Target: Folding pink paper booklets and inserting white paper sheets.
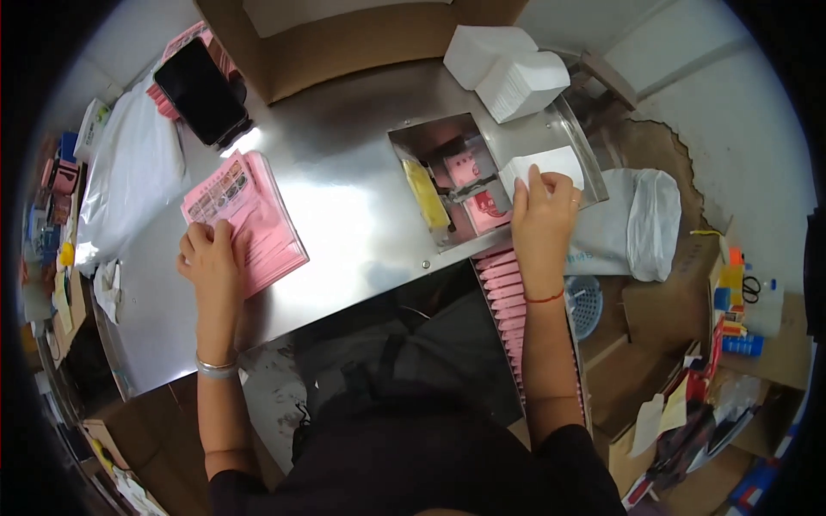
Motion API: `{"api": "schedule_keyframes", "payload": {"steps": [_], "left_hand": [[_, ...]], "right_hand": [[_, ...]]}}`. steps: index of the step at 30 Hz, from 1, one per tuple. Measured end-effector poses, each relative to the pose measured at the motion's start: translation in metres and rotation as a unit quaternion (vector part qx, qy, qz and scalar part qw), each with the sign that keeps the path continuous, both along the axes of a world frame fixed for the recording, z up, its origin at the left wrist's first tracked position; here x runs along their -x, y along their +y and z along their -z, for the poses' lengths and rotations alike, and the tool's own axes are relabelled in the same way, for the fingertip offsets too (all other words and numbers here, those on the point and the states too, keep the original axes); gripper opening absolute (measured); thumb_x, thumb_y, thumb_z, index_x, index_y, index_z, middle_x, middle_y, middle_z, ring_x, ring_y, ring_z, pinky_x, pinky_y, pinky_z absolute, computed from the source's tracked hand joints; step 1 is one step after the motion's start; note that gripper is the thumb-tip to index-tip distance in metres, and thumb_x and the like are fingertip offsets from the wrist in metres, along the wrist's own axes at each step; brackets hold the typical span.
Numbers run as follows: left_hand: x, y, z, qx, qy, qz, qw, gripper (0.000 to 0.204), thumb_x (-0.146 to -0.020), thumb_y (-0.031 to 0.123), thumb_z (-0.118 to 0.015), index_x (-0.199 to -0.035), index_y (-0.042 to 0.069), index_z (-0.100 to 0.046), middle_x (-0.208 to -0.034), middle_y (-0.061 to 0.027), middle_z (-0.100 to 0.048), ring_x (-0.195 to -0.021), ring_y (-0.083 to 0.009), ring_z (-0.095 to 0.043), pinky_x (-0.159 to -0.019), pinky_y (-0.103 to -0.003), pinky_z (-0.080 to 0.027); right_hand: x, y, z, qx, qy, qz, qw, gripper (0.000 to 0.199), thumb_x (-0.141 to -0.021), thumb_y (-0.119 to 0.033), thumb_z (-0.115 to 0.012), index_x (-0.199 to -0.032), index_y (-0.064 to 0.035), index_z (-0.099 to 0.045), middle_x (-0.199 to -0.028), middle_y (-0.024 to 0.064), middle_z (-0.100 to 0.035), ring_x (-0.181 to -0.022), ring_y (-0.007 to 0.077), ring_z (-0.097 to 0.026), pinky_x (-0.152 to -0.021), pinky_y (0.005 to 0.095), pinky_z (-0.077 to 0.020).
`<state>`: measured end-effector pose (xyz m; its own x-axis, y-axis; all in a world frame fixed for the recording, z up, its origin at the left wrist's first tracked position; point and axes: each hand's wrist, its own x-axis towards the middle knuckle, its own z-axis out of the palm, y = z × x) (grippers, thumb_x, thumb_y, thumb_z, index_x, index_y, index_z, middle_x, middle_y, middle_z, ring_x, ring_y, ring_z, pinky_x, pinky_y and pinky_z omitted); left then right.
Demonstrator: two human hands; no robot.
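Observation:
My left hand point(211, 258) is closed at the left edge of a stack of pink printed packets point(274, 236) on the steel table. Its thumb and fingers pinch the top packet, which is creased beside them. Over to the right, my right hand point(546, 215) has bent fingers gripping a white folded paper wad point(564, 162) beside a rectangular opening in the tabletop. Inside that opening point(400, 142) lie pink printed packets point(486, 211), a yellow piece point(428, 193) and a dark metal part point(475, 187). The fingers hide part of the paper.
Two white folded paper stacks point(520, 84) stand at the back right, near a cardboard box point(344, 56). A black phone point(202, 90) leans at the back left by a white plastic bag point(133, 168). Below my right forearm is a row of pink packets point(508, 301), near a blue basket point(585, 305).

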<state>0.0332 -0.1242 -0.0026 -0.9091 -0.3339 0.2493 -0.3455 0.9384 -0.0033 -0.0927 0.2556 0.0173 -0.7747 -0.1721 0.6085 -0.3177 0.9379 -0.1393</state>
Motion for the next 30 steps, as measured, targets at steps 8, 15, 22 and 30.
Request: {"api": "schedule_keyframes", "payload": {"steps": [8, 15, 22, 30], "left_hand": [[0.026, 0.169, 0.003, -0.262, 0.063, 0.354, 0.896, 0.042, -0.072, 0.017, -0.078, -0.106, 0.003, -0.057, -0.151, -0.0302, -0.028, -0.139, -0.0548, -0.025, -0.112, -0.061, -0.025], [0.021, 0.119, 0.001, -0.148, 0.034, 0.317, 0.936, 0.051, -0.068, 0.012, -0.071, -0.116, 0.001, -0.056, -0.133, -0.0204, -0.047, -0.122, -0.0384, -0.046, -0.101, -0.051, -0.035], [0.02, 0.139, 0.006, -0.189, 0.119, 0.334, 0.915, 0.045, -0.068, 0.011, -0.077, -0.108, 0.011, -0.057, -0.142, -0.0189, -0.041, -0.134, -0.0459, -0.034, -0.104, -0.059, -0.031], [0.077, 0.151, -0.021, -0.064, -0.004, 0.33, 0.942, 0.061, -0.064, 0.046, -0.081, -0.108, 0.009, -0.063, -0.148, -0.0244, -0.037, -0.125, -0.0414, -0.042, -0.1, -0.06, -0.033]], "right_hand": [[0.013, 0.033, -0.015, 0.091, -0.072, -0.088, 0.989, 0.035, -0.076, 0.001, -0.062, -0.109, -0.0006, -0.069, -0.102, 0.0143, -0.056, -0.095, 0.0324, -0.054, -0.085, 0.0429, -0.045], [-0.087, -0.061, -0.005, 0.003, -0.15, -0.46, 0.875, 0.031, -0.079, -0.013, -0.063, -0.109, -0.0133, -0.072, -0.113, 0.0134, -0.062, -0.109, 0.0309, -0.056, -0.102, 0.053, -0.0396], [-0.03, -0.071, 0.016, 0.044, -0.083, -0.344, 0.934, 0.027, -0.078, 0.0, -0.059, -0.103, -0.0041, -0.07, -0.101, 0.0132, -0.064, -0.092, 0.0307, -0.061, -0.097, 0.0516, -0.0438], [-0.011, -0.002, 0.007, -0.009, -0.034, -0.016, 0.999, 0.028, -0.082, -0.002, -0.062, -0.11, 0.0043, -0.066, -0.105, 0.0162, -0.055, -0.096, 0.0346, -0.053, -0.083, 0.0423, -0.0465]]}}
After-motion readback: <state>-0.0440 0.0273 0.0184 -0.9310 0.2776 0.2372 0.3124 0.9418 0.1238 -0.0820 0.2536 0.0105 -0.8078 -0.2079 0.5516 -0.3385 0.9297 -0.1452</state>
